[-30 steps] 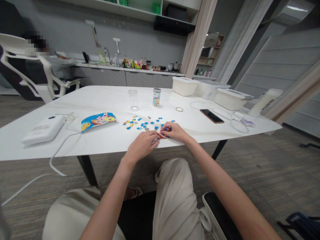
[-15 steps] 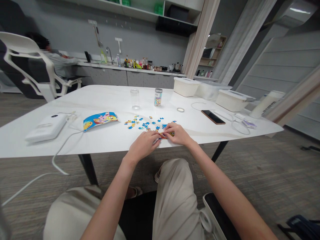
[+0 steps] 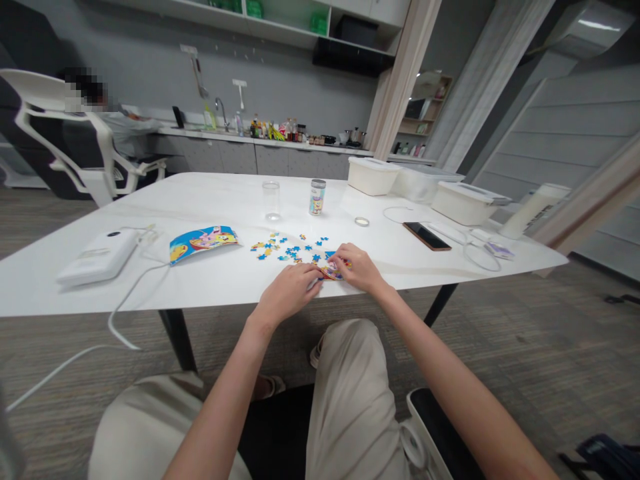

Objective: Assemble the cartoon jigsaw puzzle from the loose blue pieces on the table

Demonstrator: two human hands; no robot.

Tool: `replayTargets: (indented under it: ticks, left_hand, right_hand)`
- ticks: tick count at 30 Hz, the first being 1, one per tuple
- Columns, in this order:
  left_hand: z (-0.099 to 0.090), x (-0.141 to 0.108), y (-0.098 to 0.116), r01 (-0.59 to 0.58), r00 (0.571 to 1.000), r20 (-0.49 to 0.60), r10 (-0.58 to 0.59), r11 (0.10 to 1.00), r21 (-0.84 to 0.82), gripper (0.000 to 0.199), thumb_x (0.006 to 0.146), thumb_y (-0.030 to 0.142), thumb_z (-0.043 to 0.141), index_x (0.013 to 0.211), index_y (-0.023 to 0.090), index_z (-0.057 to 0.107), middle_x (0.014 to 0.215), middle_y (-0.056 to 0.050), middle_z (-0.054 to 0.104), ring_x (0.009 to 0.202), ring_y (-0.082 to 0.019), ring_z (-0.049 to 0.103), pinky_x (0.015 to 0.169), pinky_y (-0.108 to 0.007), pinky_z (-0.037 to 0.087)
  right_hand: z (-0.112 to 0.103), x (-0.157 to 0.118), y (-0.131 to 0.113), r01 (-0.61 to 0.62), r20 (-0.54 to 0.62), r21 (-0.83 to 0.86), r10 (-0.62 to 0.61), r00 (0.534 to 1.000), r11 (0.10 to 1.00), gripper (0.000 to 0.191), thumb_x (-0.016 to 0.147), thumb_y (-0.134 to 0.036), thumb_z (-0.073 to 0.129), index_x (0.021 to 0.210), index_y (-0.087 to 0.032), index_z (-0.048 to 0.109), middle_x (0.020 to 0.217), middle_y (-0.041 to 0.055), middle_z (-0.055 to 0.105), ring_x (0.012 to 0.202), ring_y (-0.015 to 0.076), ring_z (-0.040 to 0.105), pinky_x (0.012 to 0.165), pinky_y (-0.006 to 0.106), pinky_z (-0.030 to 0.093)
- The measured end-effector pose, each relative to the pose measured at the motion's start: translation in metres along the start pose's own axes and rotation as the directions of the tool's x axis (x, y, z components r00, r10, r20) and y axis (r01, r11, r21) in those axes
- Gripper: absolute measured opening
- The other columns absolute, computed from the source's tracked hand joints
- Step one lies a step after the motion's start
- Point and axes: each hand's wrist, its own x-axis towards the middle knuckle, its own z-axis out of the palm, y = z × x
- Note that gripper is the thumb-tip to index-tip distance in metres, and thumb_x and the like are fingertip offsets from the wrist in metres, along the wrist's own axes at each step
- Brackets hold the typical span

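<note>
Live here: L hand (image 3: 287,291) is curled in at the near edge of the joined jigsaw pcs (image 3: 330,271), and R hand (image 3: 358,268) arches over them w/ its fingertips (image 3: 341,255) bearing down, tho I can't tell from this view if either is pinching a single pc. The cluster sits near the front edge of the white tabletop (image 3: 210,283), just right of the loose jigsaw pcs (image 3: 285,252), w/ the printed cartoon sheet (image 3: 203,244) further left. Best to keep fingertips light and square on the pc edges, pressing straight down, no sliding, so neighbouring pcs don't get nudged.
</note>
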Motion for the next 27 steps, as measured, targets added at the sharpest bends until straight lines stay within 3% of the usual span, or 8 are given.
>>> replayTargets:
  ticks: [1, 4, 6, 11, 17, 21, 24, 27]
  left_hand:
    - [0.000, 0.000, 0.000, 0.001, 1.000, -0.002, -0.001, 1.000, 0.004, 0.023, 0.094, 0.024, 0.048, 0.107, 0.019, 0.066, 0.114, -0.007, 0.067, 0.108, -0.022, 0.060, 0.096, -0.039, 0.046]
    - [0.000, -0.001, 0.000, 0.000, 1.000, 0.000, 0.000, 1.000, 0.011, 0.022, 0.093, 0.023, 0.049, 0.107, 0.020, 0.066, 0.115, -0.007, 0.066, 0.110, -0.022, 0.059, 0.096, -0.039, 0.046]
    - [0.000, -0.001, 0.000, -0.002, 1.000, 0.002, 0.002, 1.000, 0.011, 0.023, 0.093, 0.023, 0.049, 0.108, 0.020, 0.066, 0.117, -0.007, 0.065, 0.111, -0.022, 0.059, 0.097, -0.039, 0.046]
    - [0.000, -0.001, -0.002, -0.008, 1.000, -0.005, 0.008, 1.000, 0.013, 0.022, 0.094, 0.023, 0.049, 0.107, 0.020, 0.065, 0.119, -0.007, 0.064, 0.109, -0.021, 0.060, 0.095, -0.039, 0.048]
    - [0.000, -0.001, -0.001, -0.001, 1.000, -0.004, 0.001, 1.000, 0.021, 0.022, 0.093, 0.023, 0.050, 0.109, 0.019, 0.064, 0.119, -0.007, 0.064, 0.109, -0.021, 0.060, 0.094, -0.038, 0.047]
    - [0.001, -0.001, -0.002, 0.007, 1.000, 0.001, -0.007, 1.000, 0.017, 0.021, 0.093, 0.024, 0.049, 0.109, 0.020, 0.064, 0.118, -0.006, 0.065, 0.110, -0.021, 0.059, 0.095, -0.038, 0.047]
    - [0.001, -0.001, -0.002, 0.007, 1.000, 0.010, -0.007, 1.000, 0.007, 0.021, 0.094, 0.024, 0.049, 0.108, 0.019, 0.064, 0.117, -0.006, 0.066, 0.110, -0.021, 0.059, 0.096, -0.038, 0.046]
    - [0.000, -0.001, -0.002, 0.009, 1.000, 0.010, -0.009, 1.000, 0.005, 0.022, 0.094, 0.024, 0.049, 0.108, 0.019, 0.065, 0.118, -0.005, 0.065, 0.109, -0.021, 0.059, 0.096, -0.038, 0.046]
  right_hand:
    - [0.000, 0.002, 0.007, -0.096, -0.084, 0.016, 0.097, 0.992, 0.995, 0.027, 0.091, -0.023, 0.044, 0.080, -0.018, 0.068, 0.080, 0.0074, 0.064, 0.079, 0.0197, 0.058, 0.077, 0.032, 0.044]
    - [-0.003, 0.008, 0.037, -0.375, -0.277, 0.060, 0.376, 0.884, 0.925, 0.029, 0.090, -0.021, 0.041, 0.089, -0.017, 0.069, 0.082, 0.0069, 0.066, 0.077, 0.0197, 0.059, 0.077, 0.033, 0.046]
    - [-0.004, 0.011, 0.061, -0.439, -0.276, -0.009, 0.420, 0.865, 0.898, 0.025, 0.083, -0.016, 0.047, 0.093, -0.016, 0.070, 0.090, 0.0083, 0.065, 0.078, 0.0196, 0.059, 0.082, 0.035, 0.046]
    - [0.003, 0.012, 0.095, -0.451, -0.117, -0.071, 0.441, 0.890, 0.890, 0.019, 0.076, -0.017, 0.062, 0.090, -0.019, 0.073, 0.089, 0.0063, 0.060, 0.073, 0.0165, 0.057, 0.079, 0.031, 0.047]
    - [0.005, 0.011, 0.091, -0.454, -0.087, -0.090, 0.447, 0.890, 0.886, 0.008, 0.078, -0.020, 0.063, 0.080, -0.016, 0.070, 0.088, 0.0066, 0.060, 0.072, 0.0158, 0.055, 0.078, 0.033, 0.046]
    - [-0.003, 0.013, 0.081, -0.485, -0.107, 0.036, 0.485, 0.868, 0.874, 0.004, 0.075, -0.021, 0.063, 0.077, -0.017, 0.065, 0.078, 0.0034, 0.063, 0.067, 0.0151, 0.054, 0.071, 0.030, 0.046]
    - [-0.005, 0.017, 0.066, -0.388, -0.104, 0.205, 0.414, 0.904, 0.899, 0.017, 0.076, -0.020, 0.061, 0.091, -0.017, 0.066, 0.078, 0.0023, 0.065, 0.070, 0.0151, 0.057, 0.068, 0.028, 0.045]
    - [-0.002, 0.020, 0.046, -0.329, 0.007, 0.294, 0.343, 0.939, 0.897, 0.020, 0.079, -0.023, 0.056, 0.095, -0.018, 0.067, 0.084, 0.0038, 0.067, 0.074, 0.0152, 0.060, 0.066, 0.027, 0.045]
